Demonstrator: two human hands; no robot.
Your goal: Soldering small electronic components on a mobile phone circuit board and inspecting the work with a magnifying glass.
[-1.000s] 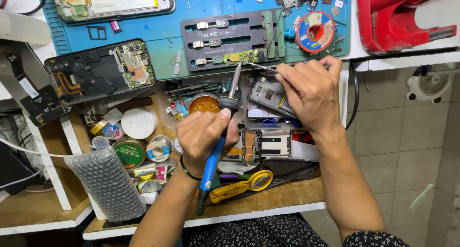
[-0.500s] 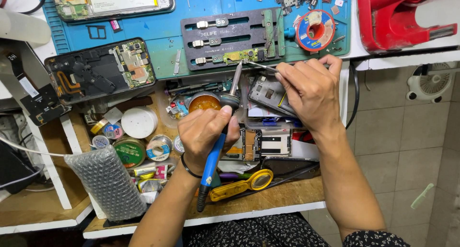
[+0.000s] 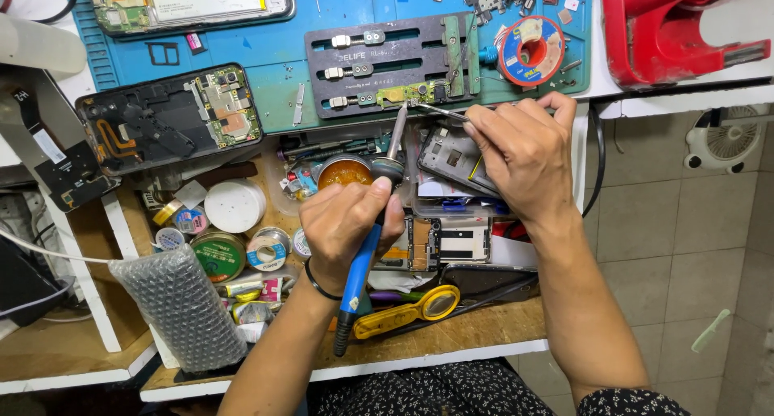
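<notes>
Nothing has shifted: my left hand (image 3: 343, 226) grips the soldering iron (image 3: 372, 222), right hand (image 3: 520, 154) pinches tweezers (image 3: 439, 111), both steadied at the board holder (image 3: 395, 65).

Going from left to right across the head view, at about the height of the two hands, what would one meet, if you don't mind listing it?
White round lid → left hand gripping the blue soldering iron → right hand holding tweezers → small white fan.
</notes>
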